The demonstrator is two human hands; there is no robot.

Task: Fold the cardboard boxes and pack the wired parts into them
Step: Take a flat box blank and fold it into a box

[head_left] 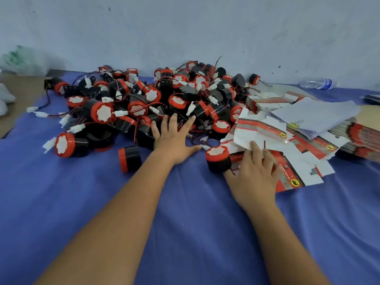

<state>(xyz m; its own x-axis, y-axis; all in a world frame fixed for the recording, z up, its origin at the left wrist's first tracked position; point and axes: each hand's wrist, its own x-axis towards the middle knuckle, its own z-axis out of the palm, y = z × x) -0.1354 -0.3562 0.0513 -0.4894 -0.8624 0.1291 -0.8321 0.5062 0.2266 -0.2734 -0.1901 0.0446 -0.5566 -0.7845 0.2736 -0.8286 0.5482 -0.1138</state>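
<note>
The heap of wired parts (148, 99), black drums with red caps, thin red and black wires and white plugs, lies against the wall (185, 27) at the far edge of the blue cloth (82, 202) that covers the surface. Heaped there, every part is within an arm's reach and none can roll off the back.

The left hand (174, 138) lies at the near edge of the heap, fingers straight and spread among the wires, gripping nothing. It looks placed to sort out one part or to free a tangled wire. A single part (130, 158) lies on its side just in front of the heap, near that wrist.

To the right of the heap the flat, unfolded boxes (287, 153) are fanned out, white inside and red outside, probably spread so that one sheet can be slid off at a time. The right hand (258, 171) rests on the nearest flat box (296, 173), fingers extended and pressing it to the cloth; whether the thumb pinches an edge I cannot tell. One wired part (218, 159) stands upright just beside that hand, touching the box edge, likely set there ready for packing.

Farther right of the heap lie clipped papers (316, 116), a thick stack of boxes (357, 140) and a plastic bottle (316, 84) by the wall. No box shows as folded yet, so the work seems at its start.
</note>
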